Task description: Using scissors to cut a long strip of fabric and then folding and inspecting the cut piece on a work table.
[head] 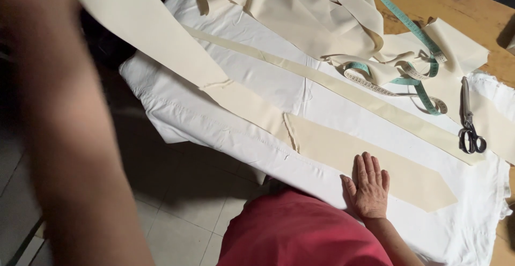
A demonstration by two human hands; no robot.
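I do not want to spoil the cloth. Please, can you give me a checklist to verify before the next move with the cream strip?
1. Right hand flat on the pointed cream strip: ok.
2. Strip lies smooth on the white cloth: ok where visible.
3. Left arm lifts the other end: cannot tell, blurred.
4. Scissors off the strip: ok.
5. Tape measure off the strip: ok.
6. Cream pile clear of the strip: cannot tell.

The long pointed fabric strip was cream, the cloth sheet under it white, the measuring tape teal, the wooden bench orange-brown, and the person's garment red.
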